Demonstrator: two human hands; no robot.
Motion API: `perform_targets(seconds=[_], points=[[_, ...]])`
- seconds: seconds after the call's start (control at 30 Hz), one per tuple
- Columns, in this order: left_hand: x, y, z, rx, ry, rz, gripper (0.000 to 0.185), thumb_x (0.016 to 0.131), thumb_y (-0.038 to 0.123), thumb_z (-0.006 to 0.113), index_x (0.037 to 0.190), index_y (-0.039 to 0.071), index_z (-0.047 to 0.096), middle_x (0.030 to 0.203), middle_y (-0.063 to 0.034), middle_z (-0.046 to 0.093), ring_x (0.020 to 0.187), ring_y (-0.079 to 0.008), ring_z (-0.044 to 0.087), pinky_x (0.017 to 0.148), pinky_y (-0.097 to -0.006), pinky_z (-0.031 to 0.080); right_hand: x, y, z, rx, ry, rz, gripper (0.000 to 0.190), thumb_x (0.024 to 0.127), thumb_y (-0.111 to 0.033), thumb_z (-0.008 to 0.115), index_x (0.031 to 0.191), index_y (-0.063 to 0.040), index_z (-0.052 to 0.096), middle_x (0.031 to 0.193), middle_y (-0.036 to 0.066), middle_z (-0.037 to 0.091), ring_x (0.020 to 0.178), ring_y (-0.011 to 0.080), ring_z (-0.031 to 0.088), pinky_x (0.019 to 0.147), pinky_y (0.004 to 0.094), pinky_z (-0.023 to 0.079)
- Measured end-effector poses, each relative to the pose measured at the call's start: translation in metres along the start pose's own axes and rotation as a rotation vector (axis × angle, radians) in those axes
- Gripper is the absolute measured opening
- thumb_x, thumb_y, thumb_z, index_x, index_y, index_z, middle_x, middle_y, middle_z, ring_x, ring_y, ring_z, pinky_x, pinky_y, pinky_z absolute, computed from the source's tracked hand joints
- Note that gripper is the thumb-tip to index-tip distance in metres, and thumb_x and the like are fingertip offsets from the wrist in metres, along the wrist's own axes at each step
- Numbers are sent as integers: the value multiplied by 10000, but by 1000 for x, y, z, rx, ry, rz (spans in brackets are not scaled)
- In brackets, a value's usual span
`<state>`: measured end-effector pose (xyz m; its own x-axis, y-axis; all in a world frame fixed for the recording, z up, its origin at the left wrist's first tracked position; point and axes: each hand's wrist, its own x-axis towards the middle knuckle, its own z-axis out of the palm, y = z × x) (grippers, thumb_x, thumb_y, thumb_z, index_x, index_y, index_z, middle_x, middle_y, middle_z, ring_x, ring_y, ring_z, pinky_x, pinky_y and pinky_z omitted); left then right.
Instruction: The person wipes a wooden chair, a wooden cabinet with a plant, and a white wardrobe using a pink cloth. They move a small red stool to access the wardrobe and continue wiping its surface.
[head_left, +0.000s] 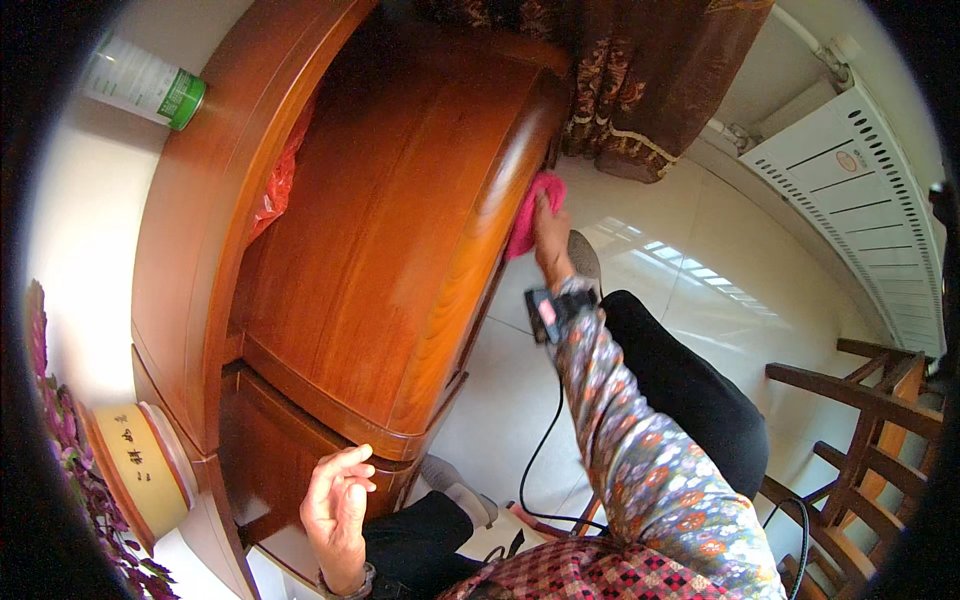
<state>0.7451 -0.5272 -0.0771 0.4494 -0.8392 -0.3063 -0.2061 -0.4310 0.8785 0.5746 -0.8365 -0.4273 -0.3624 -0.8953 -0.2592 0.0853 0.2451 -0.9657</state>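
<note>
My right hand (553, 238) grips a bunched pink cloth (523, 227) against the right edge of a polished reddish-brown wooden cabinet (375, 247). A device (545, 313) is strapped to that wrist, over a floral sleeve. Near the cabinet's rounded lower corner, my left hand (337, 510) is raised with nothing in it; its fingers are a little bent and apart. Part of the cloth is hidden behind my right fingers. The cabinet's smooth surface curves down along the side where the cloth lies.
A red plastic bag (277, 191) sits in the cabinet's recess. On the left are a green-and-white can (146, 82) and a yellow plant pot (142, 469) bearing writing. A brown curtain (622, 90), white radiator (847, 172), wooden chair (862, 435) and black cable (541, 442) surround the tiled floor (645, 217).
</note>
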Motion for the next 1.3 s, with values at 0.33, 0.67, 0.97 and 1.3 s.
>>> perform_targets(seconds=[0.33, 0.67, 0.97, 1.3], points=[[-3, -4, -2, 19, 2, 14, 279, 939, 156, 556, 1147, -26, 598, 1144, -132, 622, 917, -154, 577, 745, -269, 478, 16, -72, 10, 5, 32, -246, 254, 911, -206, 640, 1020, 23, 651, 875, 118, 704, 748, 181, 623, 695, 346, 492], [-4, 3, 0, 60, -19, 24, 256, 945, 122, 522, 1142, -23, 599, 1126, -113, 623, 914, -145, 572, 760, -275, 474, -16, -60, -9, -119, -156, -138, 281, 930, -263, 610, 1018, 2, 640, 880, 135, 686, 776, 214, 625, 719, 372, 495], [-6, 1, -1, 90, -41, 38, 243, 950, 102, 512, 1141, -16, 603, 1114, -88, 636, 912, -127, 577, 774, -267, 469, -193, -5, -8, -112, -61, -78, 295, 909, -281, 629, 1030, -12, 609, 1046, 175, 616, 952, 320, 601, 842, 414, 466], [-14, -2, -10, 133, -60, 12, 235, 932, 55, 538, 1148, -10, 606, 1067, -73, 633, 916, -130, 591, 835, -257, 472, -13, -66, 10, 324, -80, 20, 282, 918, -230, 633, 1086, -3, 621, 914, 102, 682, 788, 178, 607, 710, 353, 492]])
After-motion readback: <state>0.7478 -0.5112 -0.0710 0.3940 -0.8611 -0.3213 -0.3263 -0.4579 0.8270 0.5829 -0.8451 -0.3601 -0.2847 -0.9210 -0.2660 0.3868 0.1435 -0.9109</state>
